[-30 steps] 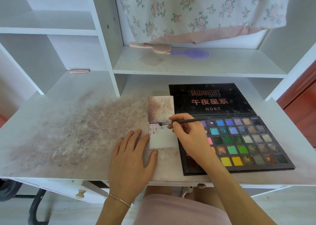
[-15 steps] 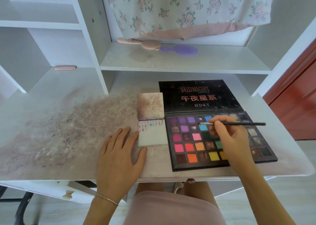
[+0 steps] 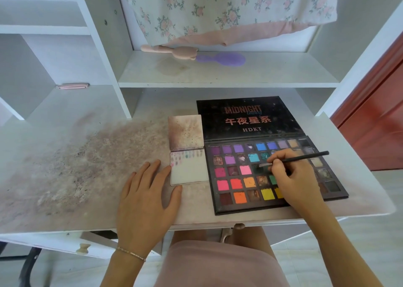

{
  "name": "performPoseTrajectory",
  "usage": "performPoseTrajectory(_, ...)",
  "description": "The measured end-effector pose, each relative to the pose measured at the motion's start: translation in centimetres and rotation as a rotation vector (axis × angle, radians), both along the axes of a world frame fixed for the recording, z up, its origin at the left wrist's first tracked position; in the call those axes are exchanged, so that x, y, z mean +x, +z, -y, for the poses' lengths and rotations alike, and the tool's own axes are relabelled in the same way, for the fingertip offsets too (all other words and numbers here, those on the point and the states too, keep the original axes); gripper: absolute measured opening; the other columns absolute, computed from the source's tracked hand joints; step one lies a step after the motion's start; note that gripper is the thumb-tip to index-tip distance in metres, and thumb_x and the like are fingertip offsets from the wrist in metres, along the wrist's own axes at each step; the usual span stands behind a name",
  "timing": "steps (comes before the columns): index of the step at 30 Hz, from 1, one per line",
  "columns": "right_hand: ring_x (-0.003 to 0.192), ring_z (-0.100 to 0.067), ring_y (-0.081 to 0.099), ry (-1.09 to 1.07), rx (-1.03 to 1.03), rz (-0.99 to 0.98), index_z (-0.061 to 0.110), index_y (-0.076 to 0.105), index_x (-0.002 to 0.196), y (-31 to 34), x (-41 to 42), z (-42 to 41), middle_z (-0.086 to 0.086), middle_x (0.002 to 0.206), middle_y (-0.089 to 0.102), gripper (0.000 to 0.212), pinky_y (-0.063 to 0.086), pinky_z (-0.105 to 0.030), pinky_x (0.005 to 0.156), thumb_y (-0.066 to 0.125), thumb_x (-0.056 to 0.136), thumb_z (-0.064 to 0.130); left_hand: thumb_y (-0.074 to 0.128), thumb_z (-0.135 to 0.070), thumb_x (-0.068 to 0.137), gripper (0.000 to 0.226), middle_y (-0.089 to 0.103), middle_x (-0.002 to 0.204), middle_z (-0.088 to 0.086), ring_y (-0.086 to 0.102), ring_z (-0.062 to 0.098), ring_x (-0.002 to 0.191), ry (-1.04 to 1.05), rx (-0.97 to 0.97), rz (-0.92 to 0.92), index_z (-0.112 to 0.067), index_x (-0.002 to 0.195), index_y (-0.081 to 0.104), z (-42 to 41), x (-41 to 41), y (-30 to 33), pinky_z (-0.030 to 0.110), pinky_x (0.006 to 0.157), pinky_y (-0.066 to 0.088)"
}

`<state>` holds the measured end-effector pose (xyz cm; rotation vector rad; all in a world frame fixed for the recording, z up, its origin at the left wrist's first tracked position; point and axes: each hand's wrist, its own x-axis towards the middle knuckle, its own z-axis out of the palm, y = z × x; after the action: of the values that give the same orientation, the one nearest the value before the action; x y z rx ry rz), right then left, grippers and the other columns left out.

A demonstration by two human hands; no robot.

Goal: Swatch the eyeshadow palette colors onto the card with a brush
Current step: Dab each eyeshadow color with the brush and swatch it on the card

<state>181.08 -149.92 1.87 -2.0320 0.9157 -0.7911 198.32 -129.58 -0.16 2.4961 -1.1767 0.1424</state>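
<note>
— Nearest us, what are the hands doing?
— The left hand [image 3: 146, 196] lies flat, fingers spread, touching the card's [image 3: 189, 170] near-left edge. The right hand [image 3: 293, 178] pinches the brush [image 3: 293, 159], tip dipped in a dark pan of the palette [image 3: 237, 205].
— Delicate work?
— Likely: pressed powder looks crumbly, the brush light; a grip near the ferrule seems wise.

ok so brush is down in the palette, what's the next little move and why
Probably carry the thin black brush left to the white swatch card and stroke below its colour marks. The right hand has the tip on a dark green pan of the black eyeshadow palette; the left hand steadies the card.
</note>
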Motion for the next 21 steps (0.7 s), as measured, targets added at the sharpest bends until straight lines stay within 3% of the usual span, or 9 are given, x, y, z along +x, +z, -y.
performPoseTrajectory(17, 0.068, -0.010, 0.059, -0.006, -0.014, -0.003, 0.031, 0.049, 0.071, 0.05, -0.13, 0.09, 0.006, 0.067, 0.059, 0.032, 0.046, -0.020, 0.057, 0.048, 0.087, 0.004, 0.036, -0.050, 0.083, 0.058, 0.060, 0.124, 0.013, 0.054, 0.034, 0.117, -0.005, -0.005, 0.015, -0.011, 0.117, 0.063, 0.01, 0.00, 0.04, 0.046, 0.100, 0.030)
performPoseTrajectory(21, 0.068, -0.018, 0.060, -0.016, 0.013, 0.004, 0.028, 0.050, 0.069, 0.08, -0.13, 0.10, 0.000, 0.065, 0.059, 0.031, 0.049, -0.024, 0.057, 0.048, 0.086, 0.002, 0.035, -0.050, 0.083, 0.058, 0.060, 0.125, 0.012, 0.053, 0.033, 0.118, -0.006, 0.001, 0.008, -0.011, 0.117, 0.063, 0.05, 0.02, 0.10, 0.046, 0.100, 0.032)
